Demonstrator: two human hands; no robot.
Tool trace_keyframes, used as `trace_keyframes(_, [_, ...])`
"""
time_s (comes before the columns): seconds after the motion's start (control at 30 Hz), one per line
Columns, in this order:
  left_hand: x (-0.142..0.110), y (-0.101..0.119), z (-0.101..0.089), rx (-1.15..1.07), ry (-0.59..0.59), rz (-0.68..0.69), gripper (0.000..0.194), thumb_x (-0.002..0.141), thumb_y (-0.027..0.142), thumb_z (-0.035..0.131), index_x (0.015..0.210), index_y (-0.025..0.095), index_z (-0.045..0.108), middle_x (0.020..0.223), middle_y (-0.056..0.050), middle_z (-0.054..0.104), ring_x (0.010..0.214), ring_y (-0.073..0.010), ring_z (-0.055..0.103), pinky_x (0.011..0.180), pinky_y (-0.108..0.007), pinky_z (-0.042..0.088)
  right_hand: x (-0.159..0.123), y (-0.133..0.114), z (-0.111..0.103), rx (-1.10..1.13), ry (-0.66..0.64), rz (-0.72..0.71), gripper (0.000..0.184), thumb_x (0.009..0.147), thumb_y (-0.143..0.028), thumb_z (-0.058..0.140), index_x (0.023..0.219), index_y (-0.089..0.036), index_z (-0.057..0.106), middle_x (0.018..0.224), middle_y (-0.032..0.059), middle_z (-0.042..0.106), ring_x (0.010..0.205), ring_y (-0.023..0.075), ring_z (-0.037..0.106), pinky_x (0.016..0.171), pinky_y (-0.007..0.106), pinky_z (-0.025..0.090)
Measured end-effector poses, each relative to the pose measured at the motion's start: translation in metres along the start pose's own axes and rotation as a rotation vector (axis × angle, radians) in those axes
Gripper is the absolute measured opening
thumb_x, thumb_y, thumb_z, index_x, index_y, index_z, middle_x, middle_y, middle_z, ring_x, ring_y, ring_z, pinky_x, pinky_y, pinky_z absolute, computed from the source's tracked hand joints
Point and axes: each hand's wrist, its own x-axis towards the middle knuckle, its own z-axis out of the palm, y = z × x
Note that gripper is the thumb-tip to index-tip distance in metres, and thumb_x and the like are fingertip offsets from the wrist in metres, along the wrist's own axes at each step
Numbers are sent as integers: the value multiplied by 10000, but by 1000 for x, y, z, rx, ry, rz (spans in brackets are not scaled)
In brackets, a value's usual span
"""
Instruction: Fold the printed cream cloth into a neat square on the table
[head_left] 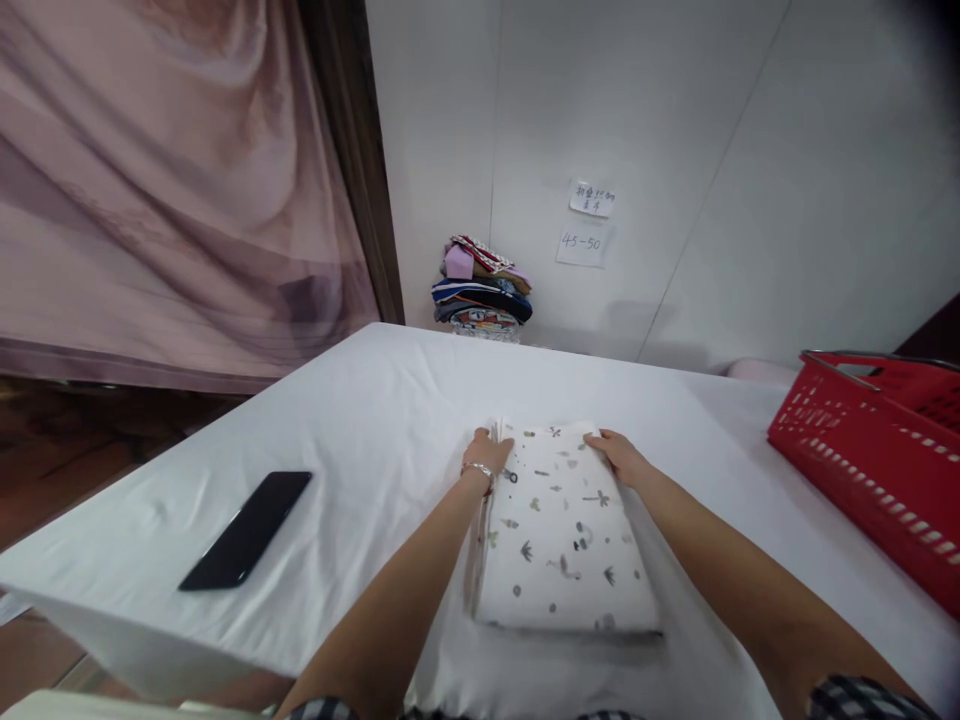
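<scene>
A white cloth [559,540] with small printed plants and animals lies folded into a thick rectangle in front of me. At its far left corner, my left hand [487,452], with a silver bracelet at the wrist, is closed round the edge, thumb on top. My right hand [616,455] pinches the far right corner, its thumb and fingertips on the fabric. The undersides of both grips are hidden by the cloth.
The table has a white tablecloth [375,440]. On the left lies a black phone [247,530]; a red plastic basket [877,450] stands on the right. Behind the far edge is a stack of folded fabrics [484,285], beside a wall with paper notes [585,243].
</scene>
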Motion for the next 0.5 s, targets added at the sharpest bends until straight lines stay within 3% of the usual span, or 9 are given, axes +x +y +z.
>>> trace_keyframes(0.17, [4,-4,2,-108,-17,-55,736,678,450,573,1289,131,317,1223,-162,520,1098,-265,516,876,-324,406,2,-9,2,10,9,8,467,581,-261,740,1003,-167,562,769,71,692,655,209,643,603,319,513])
trace_keyframes(0.33, [10,-8,4,-158,-25,-53,819,667,477,591,1330,125,262,1263,-148,487,1137,-238,491,901,-287,402,-10,-25,9,152,-114,-91,573,589,-201,718,1120,-216,500,785,35,685,632,199,640,602,316,517])
trace_keyframes(0.5, [10,-6,-2,-201,-45,-62,901,633,499,630,1335,79,252,1315,-187,426,1184,-260,443,913,-294,409,-26,-43,14,197,-182,-156,558,584,-156,694,1111,-235,527,810,5,671,646,174,628,617,284,506])
